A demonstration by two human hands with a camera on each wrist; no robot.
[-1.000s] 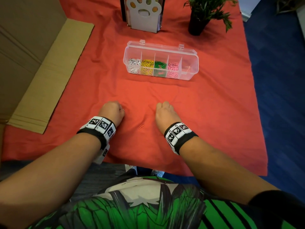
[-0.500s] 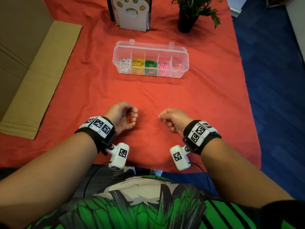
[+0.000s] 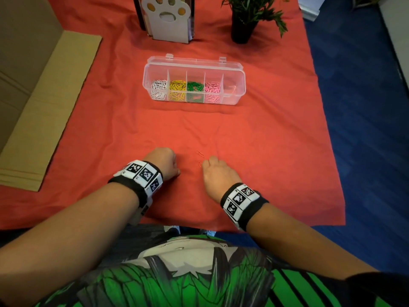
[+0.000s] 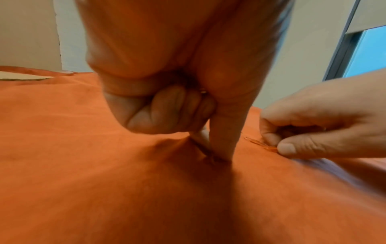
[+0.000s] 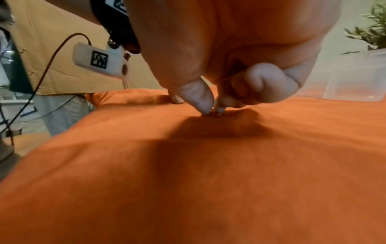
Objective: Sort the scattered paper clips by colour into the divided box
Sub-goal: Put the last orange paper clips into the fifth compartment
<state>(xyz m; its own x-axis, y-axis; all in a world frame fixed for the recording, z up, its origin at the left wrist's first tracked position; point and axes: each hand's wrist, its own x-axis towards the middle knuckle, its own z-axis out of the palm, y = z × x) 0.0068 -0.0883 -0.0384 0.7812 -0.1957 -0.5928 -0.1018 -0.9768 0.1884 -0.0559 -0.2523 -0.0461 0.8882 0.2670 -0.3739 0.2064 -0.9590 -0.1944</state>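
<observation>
- The left hand [image 3: 162,162] rests knuckles-up on the orange cloth [image 3: 254,151], at about 7 o'clock from the divided box [image 3: 194,82]
- In the left wrist view its thumb and forefinger come down together onto the cloth, pinching at a small orange paper clip [image 4: 211,158] that is hard to make out against the fabric; the other fingers [image 4: 158,113] are curled into the palm
- The right hand [image 3: 218,176] lies just to the right of the left, at about 6 o'clock from the box
- Its thumb [image 5: 198,99] and forefinger are pressed together on an orange clip [image 4: 261,145] lying on the cloth, the remaining fingers tucked in
- One more loose clip [image 3: 199,153] lies on the cloth at about 11 o'clock from the right hand, apart from both hands
- The box stands open, lid tilted back, at 12 o'clock from the hands; from its left the compartments hold white clips [image 3: 158,89], yellow clips [image 3: 177,89], green clips [image 3: 194,90], pink clips [image 3: 212,91], and the rightmost one a few orange clips [image 3: 231,88]
- A paw-print stand [image 3: 168,16] and a potted plant [image 3: 247,16] sit beyond the box; flattened cardboard [image 3: 51,107] lies at 9 o'clock
</observation>
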